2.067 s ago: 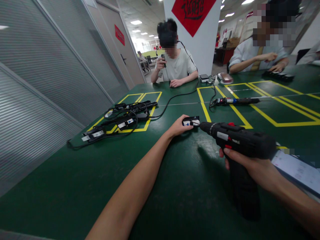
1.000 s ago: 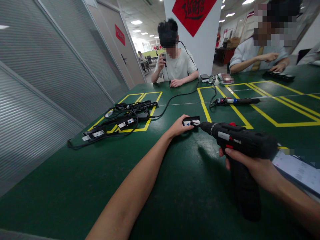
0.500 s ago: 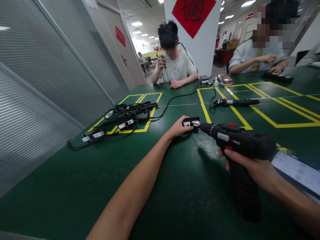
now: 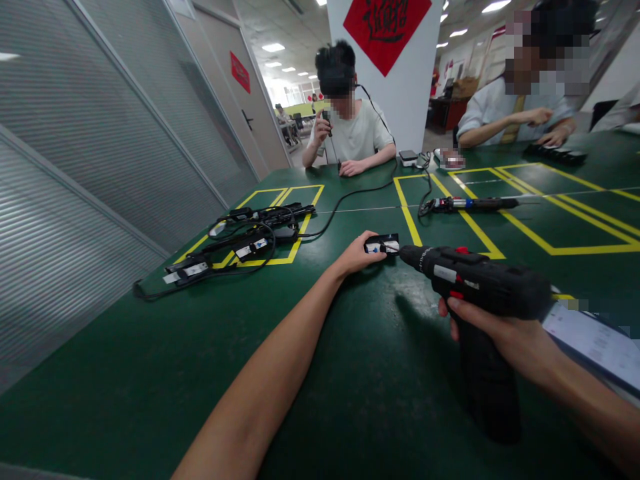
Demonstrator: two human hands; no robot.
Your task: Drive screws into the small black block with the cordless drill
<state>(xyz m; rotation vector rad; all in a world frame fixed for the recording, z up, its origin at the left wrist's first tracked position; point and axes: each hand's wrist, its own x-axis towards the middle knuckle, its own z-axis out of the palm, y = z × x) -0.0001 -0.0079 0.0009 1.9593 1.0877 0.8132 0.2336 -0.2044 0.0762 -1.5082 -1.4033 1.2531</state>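
Observation:
My left hand grips the left end of a small black case with a white inside, which rests on the green table. My right hand is wrapped round the handle of a black and red cordless drill. The drill points left, its chuck close beside the right end of the case. Whether its bit touches the case is too small to tell. Part of my right fingers is hidden behind the drill's handle.
Black devices with cables lie at the left. An electric screwdriver lies beyond the drill. A tablet-like screen is at the right. Two people sit across the table, handling small parts. Yellow tape marks the tabletop.

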